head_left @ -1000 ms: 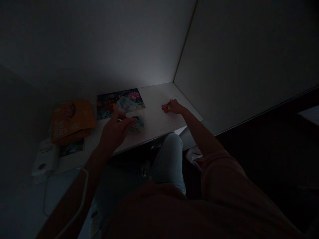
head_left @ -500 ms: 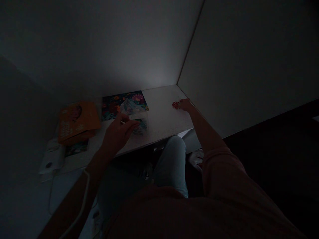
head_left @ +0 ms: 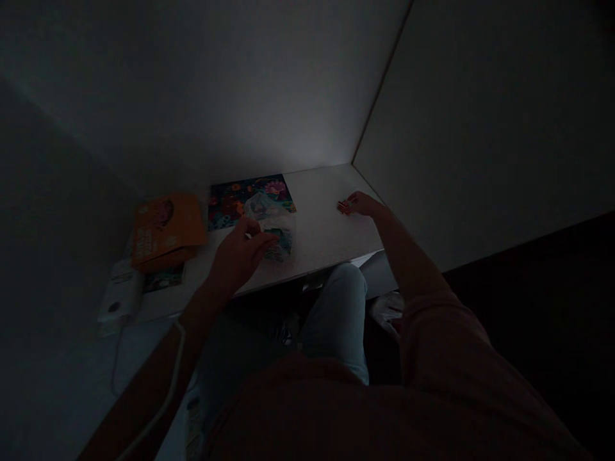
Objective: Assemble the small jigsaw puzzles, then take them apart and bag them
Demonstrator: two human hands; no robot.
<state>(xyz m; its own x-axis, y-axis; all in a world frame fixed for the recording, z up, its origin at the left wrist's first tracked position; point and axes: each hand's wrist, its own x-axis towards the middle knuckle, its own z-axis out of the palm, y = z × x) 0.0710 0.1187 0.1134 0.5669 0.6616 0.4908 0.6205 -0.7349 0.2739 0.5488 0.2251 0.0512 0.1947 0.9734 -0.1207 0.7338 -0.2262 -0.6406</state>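
The scene is dim. My left hand (head_left: pixel 240 251) is closed in a pinch at the near left side of a clear plastic bag (head_left: pixel 269 208) with teal pieces (head_left: pixel 279 242) in it. Its fingertips hide the part of the bag they hold. Farther right, my right hand (head_left: pixel 362 203) has its fingers closed on a small red-and-white piece (head_left: pixel 344 206), low over the white tabletop (head_left: pixel 319 234). The piece is too small and dark to name more exactly. Behind the bag lies a dark, colourful flower-patterned picture sheet (head_left: pixel 228 198).
An orange box (head_left: pixel 170 230) stands at the left on the table. Beside it is a white device (head_left: pixel 120 291) with a cable. A wall rises behind the table, and a pale panel (head_left: pixel 456 147) bounds the right end. A whitish bag (head_left: pixel 387 309) is below, by my knee.
The view has shifted, so everything sits slightly farther right. My right fingers have drawn in around the red-and-white piece, which shows as a more compact shape. My left hand stays at the bag.
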